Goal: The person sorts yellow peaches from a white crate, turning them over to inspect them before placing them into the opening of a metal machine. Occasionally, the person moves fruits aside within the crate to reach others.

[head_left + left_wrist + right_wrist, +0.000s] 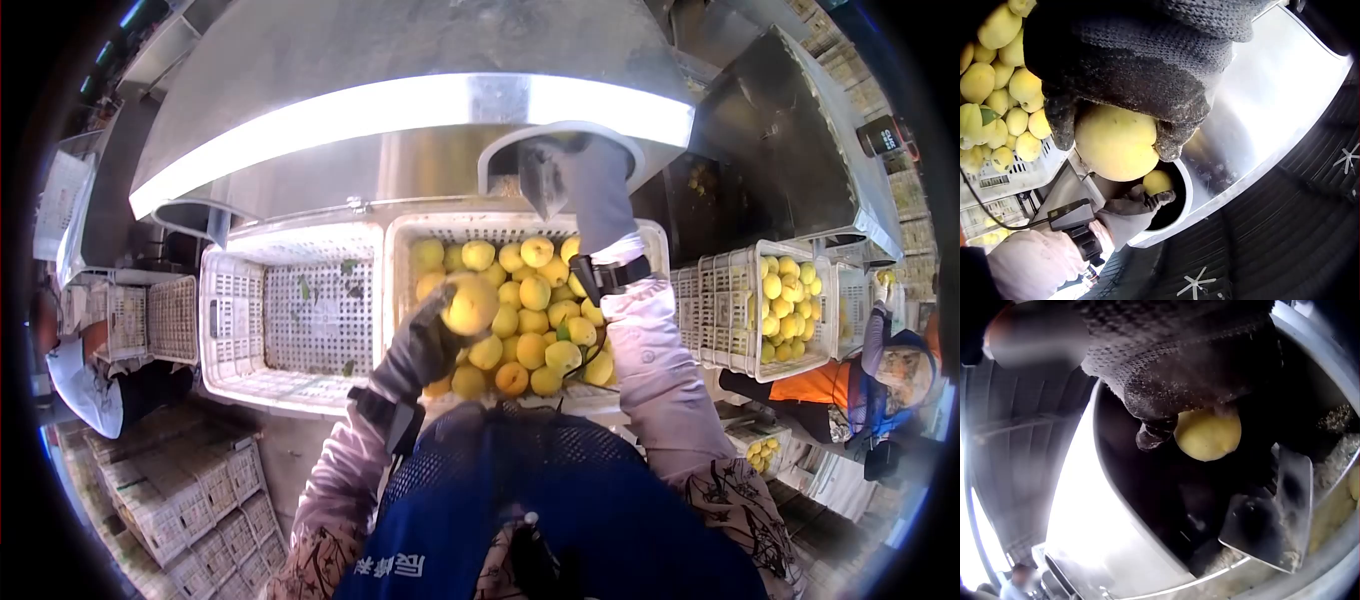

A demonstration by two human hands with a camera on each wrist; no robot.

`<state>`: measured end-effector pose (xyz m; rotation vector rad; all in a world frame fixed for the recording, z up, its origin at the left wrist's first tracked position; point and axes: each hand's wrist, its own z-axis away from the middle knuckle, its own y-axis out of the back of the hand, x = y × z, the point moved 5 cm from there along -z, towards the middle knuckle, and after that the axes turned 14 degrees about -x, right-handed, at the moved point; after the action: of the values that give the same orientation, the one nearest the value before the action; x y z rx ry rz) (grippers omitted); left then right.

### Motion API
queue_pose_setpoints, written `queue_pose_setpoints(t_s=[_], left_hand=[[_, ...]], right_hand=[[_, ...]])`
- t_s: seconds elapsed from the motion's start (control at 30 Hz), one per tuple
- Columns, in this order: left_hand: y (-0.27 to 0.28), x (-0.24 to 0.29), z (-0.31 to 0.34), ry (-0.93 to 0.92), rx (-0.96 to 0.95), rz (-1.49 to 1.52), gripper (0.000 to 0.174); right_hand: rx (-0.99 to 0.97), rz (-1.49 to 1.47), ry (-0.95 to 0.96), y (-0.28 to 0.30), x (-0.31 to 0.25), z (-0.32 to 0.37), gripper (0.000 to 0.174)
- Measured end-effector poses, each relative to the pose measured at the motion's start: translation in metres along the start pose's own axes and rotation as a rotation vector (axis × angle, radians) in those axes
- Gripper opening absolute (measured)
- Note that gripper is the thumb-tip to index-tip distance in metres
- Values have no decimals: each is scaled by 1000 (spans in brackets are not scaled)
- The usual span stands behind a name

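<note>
My gloved left hand (pixel 412 345) grips a yellow peach (pixel 470 305) above a white crate (pixel 655 238) of yellow peaches. In the left wrist view, dark fingertips curl around the sides of that peach. My gloved right hand (pixel 598 195) reaches into a round opening (pixel 487 165) in the front of a metal machine (pixel 300 170). It holds another yellow peach (pixel 1208 435) inside the dark opening, its thumb (pixel 1154 434) beside the fruit. Bent metal plates (pixel 1260 515) stand in the opening below this peach.
Left of the full crate sits a second white crate (pixel 310 310) with a few leaves on its bottom. Another peach-filled crate (pixel 752 310) stands to the right, near a person in orange and blue (pixel 850 390). Stacked crates (pixel 200 490) are behind me on the left.
</note>
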<state>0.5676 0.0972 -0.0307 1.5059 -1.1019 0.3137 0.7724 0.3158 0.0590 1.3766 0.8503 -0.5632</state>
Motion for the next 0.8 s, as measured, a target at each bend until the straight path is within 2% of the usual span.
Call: queue_pose_setpoints(t_s=[0.03, 0.07, 0.1, 0.13, 0.17, 0.2, 0.23, 0.27, 0.37, 0.43, 0.5, 0.53, 0.63, 0.7, 0.77, 0.8], left_hand=[[8, 9, -17, -6, -27, 108, 45], [13, 15, -26, 321, -241, 503, 57], [24, 32, -37, -308, 123, 38, 40], [15, 15, -37, -99, 23, 371, 37], [17, 23, -49, 109, -78, 702, 35], [23, 35, -59, 97, -75, 700, 35], [21, 34, -64, 310, -19, 1183, 35], [9, 34, -64, 536, 39, 1662, 35], [-16, 17, -68, 422, 75, 1760, 30], [-23, 4, -74, 330, 123, 1657, 28], [-16, 25, -86, 278, 117, 1520, 36], [-14, 40, -87, 392, 98, 1481, 45], [-24, 27, -97, 301, 114, 1412, 50], [-20, 24, -95, 318, 68, 1346, 53], [-21, 21, -84, 399, 18, 1408, 55], [-24, 11, -76, 444, -2, 1399, 57]], right_hand=[[-48, -176, 12, 7, -6, 9, 49], [-117, -413, 62, 1, 17, 15, 50], [-54, -274, 82, 2, 9, 40, 72], [-232, -289, -16, -6, 4, 66, 79], [-406, -297, -113, -11, -7, 95, 87], [-483, -272, -59, -18, -7, 113, 93], [-560, -249, -11, -28, 0, 130, 99], [-529, -214, 139, -36, -1, 142, 100], [-427, -172, 185, -35, -9, 150, 100], [-348, -63, 225, -25, -21, 151, 100], [-279, -28, 208, -19, -27, 158, 98], [-230, 12, 219, -20, -24, 156, 94], [-131, -65, 296, -19, -2, 141, 88], [-151, -112, 261, -12, 3, 122, 87], [-38, -95, 195, -7, 11, 99, 86], [11, -26, 226, -13, 20, 82, 81]])
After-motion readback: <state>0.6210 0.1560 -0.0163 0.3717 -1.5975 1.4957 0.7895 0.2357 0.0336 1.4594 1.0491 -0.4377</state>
